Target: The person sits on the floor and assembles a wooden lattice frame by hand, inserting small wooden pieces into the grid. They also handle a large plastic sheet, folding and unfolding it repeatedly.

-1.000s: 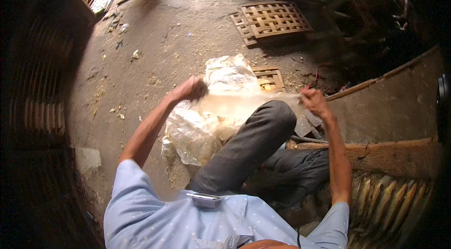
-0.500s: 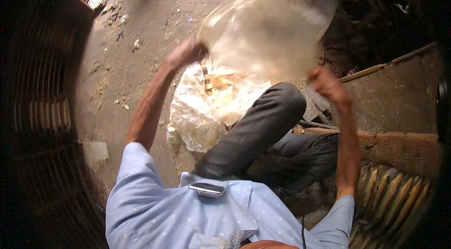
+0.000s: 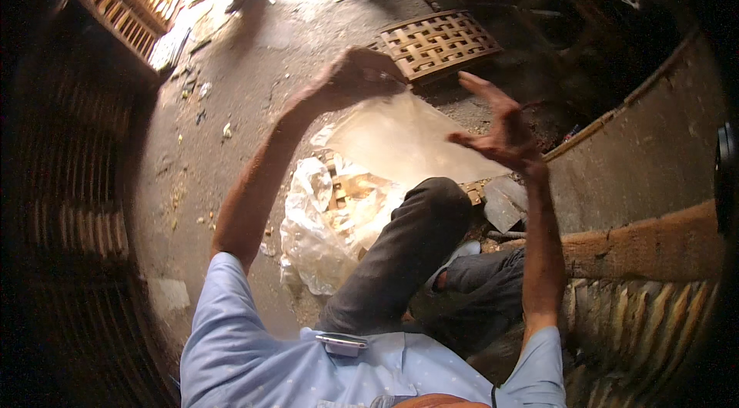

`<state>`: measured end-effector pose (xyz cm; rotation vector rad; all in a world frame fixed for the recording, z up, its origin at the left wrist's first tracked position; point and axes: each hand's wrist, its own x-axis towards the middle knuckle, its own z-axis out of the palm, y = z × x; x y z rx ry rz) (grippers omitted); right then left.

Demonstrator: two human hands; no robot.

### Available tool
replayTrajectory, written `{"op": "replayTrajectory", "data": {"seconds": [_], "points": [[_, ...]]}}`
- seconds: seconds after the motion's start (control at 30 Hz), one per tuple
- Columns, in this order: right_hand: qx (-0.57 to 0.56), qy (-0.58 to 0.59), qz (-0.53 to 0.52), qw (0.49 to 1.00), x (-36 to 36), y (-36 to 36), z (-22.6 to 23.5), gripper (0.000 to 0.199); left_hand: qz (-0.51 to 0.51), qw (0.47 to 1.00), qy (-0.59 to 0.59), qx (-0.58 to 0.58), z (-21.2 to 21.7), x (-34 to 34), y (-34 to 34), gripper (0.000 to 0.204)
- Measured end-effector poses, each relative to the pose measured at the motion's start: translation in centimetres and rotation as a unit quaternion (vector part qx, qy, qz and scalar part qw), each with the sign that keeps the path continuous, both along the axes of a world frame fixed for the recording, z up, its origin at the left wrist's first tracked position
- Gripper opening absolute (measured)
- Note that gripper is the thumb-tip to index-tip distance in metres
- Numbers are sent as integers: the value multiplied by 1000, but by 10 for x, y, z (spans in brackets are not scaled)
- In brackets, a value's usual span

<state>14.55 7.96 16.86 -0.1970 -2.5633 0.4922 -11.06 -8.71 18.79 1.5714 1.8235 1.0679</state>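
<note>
Spreading widest across the view, a dusty concrete floor (image 3: pixel 231 123) strewn with small scraps, hemmed by dark woven walls on the left and a low earthen ledge (image 3: pixel 654 169) on the right. Next in size, stacked woven bamboo crates (image 3: pixel 146 0) at the upper left, a white lump resting on top, contents otherwise too dim to tell. Lying flat beyond the hands, a woven bamboo lattice tray (image 3: pixel 439 42), nothing visible in it. On the floor beside the raised knee in grey trousers (image 3: pixel 408 254), a crumpled heap of clear plastic (image 3: pixel 323 231), bunched and wrinkled, with a smaller woven frame (image 3: pixel 350 192) showing tan through its folds. Held up above that heap, a translucent plastic sheet (image 3: pixel 400 138): pale, milky-amber in the light, stretched fairly smooth, roughly triangular, one corner up at the left hand, its far edge reaching toward the right hand. Left hand (image 3: pixel 358 77) clenched, pinching the sheet's top corner. Right hand (image 3: pixel 496 131) with fingers splayed and loose at the sheet's right edge; whether touching or just apart, cannot tell. Smallest, a grey clip-like device (image 3: pixel 344 343) pinned on the light blue shirt (image 3: pixel 308 369).
</note>
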Motion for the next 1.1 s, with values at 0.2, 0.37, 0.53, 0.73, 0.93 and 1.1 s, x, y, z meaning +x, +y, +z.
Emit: {"op": "replayTrajectory", "data": {"seconds": [0.2, 0.37, 0.53, 0.73, 0.93, 1.1], "points": [[-378, 113, 90, 915, -20, -5, -27, 21, 10, 995, -52, 90, 24, 36, 36, 41], [-477, 119, 54, 869, 20, 18, -22, 27, -21, 998, -60, -24, 12, 21, 48, 40], [-478, 169, 133, 852, 34, 28, -21, 32, -26, 994, -79, 67, 19, 25, 48, 28], [-413, 127, 91, 897, 56, 35, -6, 31, -45, 997, -38, 49, 11, 71, 85, 23], [-269, 133, 105, 948, 41, 31, 8, 22, 17, 997, -31, 69, 26, 109, 71, 18], [-432, -8, 81, 898, 49, 37, -12, 18, -26, 935, 112, 334, 42, 44, 54, 13]]}}
